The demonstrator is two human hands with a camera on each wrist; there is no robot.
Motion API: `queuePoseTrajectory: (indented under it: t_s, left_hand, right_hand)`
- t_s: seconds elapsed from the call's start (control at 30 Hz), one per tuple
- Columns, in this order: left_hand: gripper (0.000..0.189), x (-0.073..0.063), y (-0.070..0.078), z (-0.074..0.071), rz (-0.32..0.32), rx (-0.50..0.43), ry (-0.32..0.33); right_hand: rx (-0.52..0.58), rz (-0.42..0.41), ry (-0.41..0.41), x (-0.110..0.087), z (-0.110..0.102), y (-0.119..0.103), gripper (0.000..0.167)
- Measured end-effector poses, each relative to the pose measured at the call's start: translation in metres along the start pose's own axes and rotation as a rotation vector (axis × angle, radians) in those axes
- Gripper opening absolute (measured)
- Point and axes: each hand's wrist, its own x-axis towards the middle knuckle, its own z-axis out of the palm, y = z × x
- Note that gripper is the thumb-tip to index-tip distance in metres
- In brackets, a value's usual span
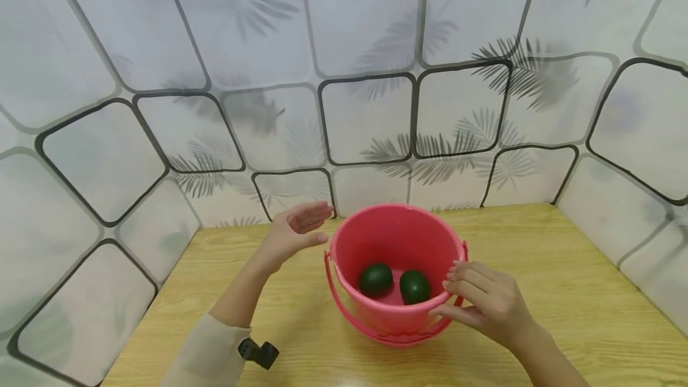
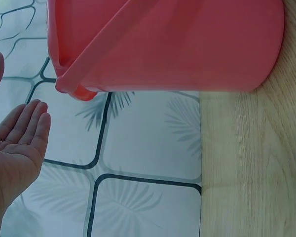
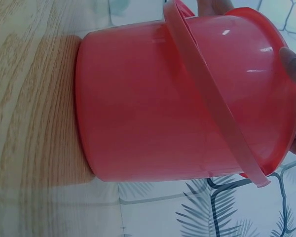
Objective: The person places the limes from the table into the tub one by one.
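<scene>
A pink bucket [image 1: 398,315] stands upright on the table, its handle hanging down at the near side. Inside, on its floor, lie two dark green, smooth ovals that look like avocados: one on the left [image 1: 375,279], one on the right [image 1: 415,287]. My right hand [image 1: 491,297] holds the bucket's near right rim, fingers over the edge and thumb outside; in the right wrist view that thumb [image 3: 292,64] lies at the rim. To the left of the bucket, my left hand [image 1: 292,232] is raised with fingers extended, holding nothing. The left wrist view shows its palm [image 2: 15,165] apart from the bucket.
The light wooden table [image 1: 226,279] runs back to a wall covering [image 1: 371,118] with a rounded-tile and leaf pattern, which also encloses both sides. A small black device [image 1: 258,352] sits at the left sleeve [image 1: 209,351].
</scene>
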Motion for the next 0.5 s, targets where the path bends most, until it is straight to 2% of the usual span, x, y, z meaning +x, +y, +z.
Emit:
queuePoseTrajectory:
  t_s: [0.5]
  left_hand:
    - [0.06,-0.008,-0.006,-0.016,-0.05,0.027,0.051]
  right_hand:
    - [0.005,0.006,0.012,-0.004,0.0,0.0,0.043]
